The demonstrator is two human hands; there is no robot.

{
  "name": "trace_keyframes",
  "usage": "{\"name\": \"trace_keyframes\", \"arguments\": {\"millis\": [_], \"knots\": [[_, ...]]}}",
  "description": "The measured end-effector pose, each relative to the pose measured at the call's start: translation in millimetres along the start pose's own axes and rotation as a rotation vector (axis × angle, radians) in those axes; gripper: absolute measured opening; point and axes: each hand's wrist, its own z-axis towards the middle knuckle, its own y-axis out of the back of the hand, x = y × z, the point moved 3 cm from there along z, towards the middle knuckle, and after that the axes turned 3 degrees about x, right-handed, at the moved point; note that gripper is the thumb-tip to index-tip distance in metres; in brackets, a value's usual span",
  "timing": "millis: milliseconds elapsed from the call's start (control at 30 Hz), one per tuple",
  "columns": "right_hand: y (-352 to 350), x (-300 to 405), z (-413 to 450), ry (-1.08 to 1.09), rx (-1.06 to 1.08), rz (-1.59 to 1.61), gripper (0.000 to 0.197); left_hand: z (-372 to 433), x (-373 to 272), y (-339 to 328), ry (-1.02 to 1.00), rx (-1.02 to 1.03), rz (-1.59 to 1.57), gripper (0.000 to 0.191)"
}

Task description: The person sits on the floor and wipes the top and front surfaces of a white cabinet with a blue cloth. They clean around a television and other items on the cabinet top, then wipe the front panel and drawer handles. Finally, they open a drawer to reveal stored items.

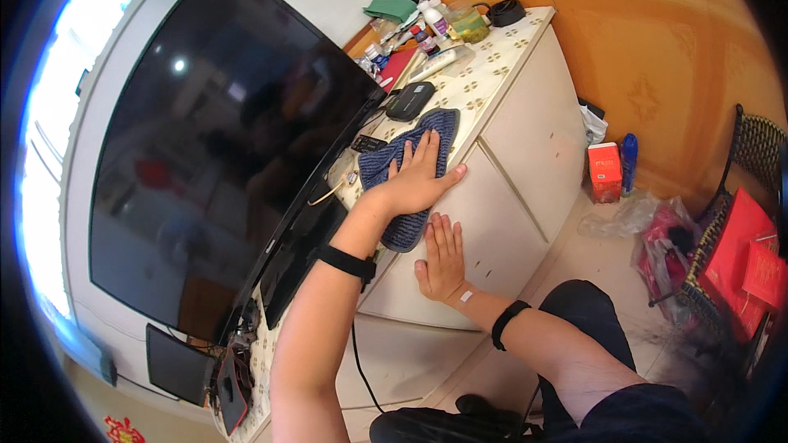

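Observation:
My left hand (418, 175) lies flat with spread fingers on a dark blue ribbed cloth (403, 231) with grey edging. The cloth spreads over the patterned top (483, 83) of a white cabinet, and part of it reaches the front edge. Just below, my right hand (444, 258) rests palm-down against the cabinet front (505, 221), holding nothing. A small black remote control (368, 144) lies beside the cloth on the television side. Beyond the fingertips sits a black electronic box (410, 101). Black bands circle both forearms.
A large television (228, 147) stands along the cabinet's left side. Bottles (433, 17), a jug (469, 23) and a coiled black belt (506, 12) crowd the far end. On the floor are a red carton (605, 175), a blue can (629, 163) and plastic bags (668, 240), near a woven chair (708, 252).

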Motion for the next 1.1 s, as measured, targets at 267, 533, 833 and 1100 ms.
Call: {"name": "trace_keyframes", "arguments": {"millis": [267,533,833,1100], "knots": [[-1,0,-1,-0.011,-0.009,0.004,0.073,13,-7,11,0.047,0.11,0.077,0.135],[-2,-5,0,0.005,-0.025,-0.04,0.074,-60,13,-3,-0.125,-0.031,0.087,0.114],[-4,1,0,-0.014,-0.008,-0.017,0.076,-283,101,-66,0.22,-0.339,0.001,0.065],[14,-1,5,-0.034,0.047,0.008,0.075,-537,267,-179,0.798,-0.608,-0.091,0.062]]}}
